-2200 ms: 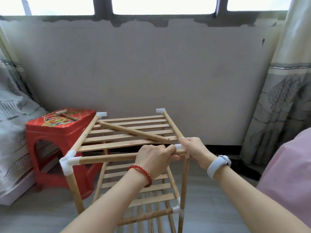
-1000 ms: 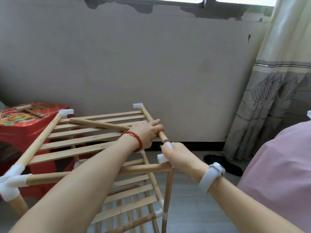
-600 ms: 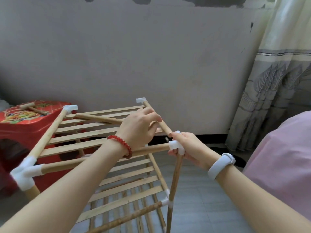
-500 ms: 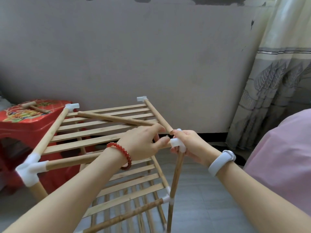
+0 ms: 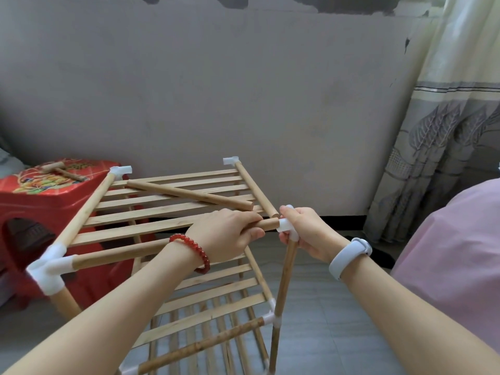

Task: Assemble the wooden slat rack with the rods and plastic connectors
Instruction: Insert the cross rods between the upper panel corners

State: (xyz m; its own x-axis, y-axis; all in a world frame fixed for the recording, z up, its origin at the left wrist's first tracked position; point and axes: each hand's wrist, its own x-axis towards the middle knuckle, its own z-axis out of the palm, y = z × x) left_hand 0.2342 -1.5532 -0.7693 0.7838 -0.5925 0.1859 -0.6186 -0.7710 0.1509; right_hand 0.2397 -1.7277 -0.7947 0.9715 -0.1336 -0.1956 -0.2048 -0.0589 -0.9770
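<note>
pushing the front rod [image 5: 130, 253] into the white corner connector [image 5: 286, 226], left hand [image 5: 227, 236] gripping the rod, right hand [image 5: 305, 231] gripping the connector; next, press firmly.

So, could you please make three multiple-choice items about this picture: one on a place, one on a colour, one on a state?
1. Where does the loose rod lie?
A. on the floor
B. across the top slats
C. on the stool

2. What colour is the stool?
A. blue
B. green
C. red

3. What does the right hand do?
A. grips the white corner connector
B. hangs idle
C. holds the mallet

Key:
1 B, the rod rests slantwise on the upper shelf.
2 C, its plastic is red.
3 A, the fingers curl round the connector, while the left hand grips the front rod.
</note>
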